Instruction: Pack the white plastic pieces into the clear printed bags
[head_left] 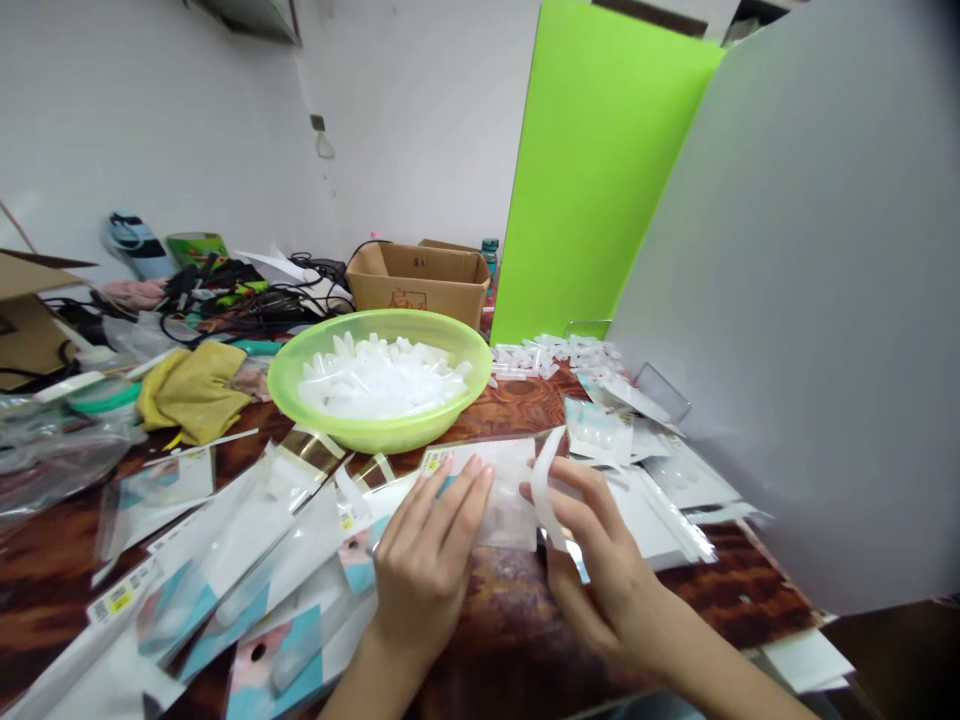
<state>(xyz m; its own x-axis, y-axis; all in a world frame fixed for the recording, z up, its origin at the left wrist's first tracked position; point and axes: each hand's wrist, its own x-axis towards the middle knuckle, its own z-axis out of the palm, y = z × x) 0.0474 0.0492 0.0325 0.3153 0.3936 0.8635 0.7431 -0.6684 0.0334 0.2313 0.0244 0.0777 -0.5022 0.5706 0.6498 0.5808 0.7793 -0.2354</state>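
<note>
My left hand (427, 560) lies with its fingers stretched out flat on a clear plastic packet (510, 500), pressing it to the table. A printed white card shows inside that packet. My right hand (604, 555) is at the packet's right end, its fingers bent around a curled white strip (549, 490) that stands up from the edge. The thumb is below the strip, partly hidden. More card packets (247, 560) with blue and pink print lie overlapped beside my left hand. To the right of my right hand are further packets and white cards (645, 510).
Behind my hands stands a green bowl (367, 440) heaped with small white translucent pieces. More such pieces (555, 355) lie by the green panel (600, 170). A grey-white panel (810, 300) borders the right side. A cardboard box (420, 285), yellow cloth (199, 390) and cables fill the back and left.
</note>
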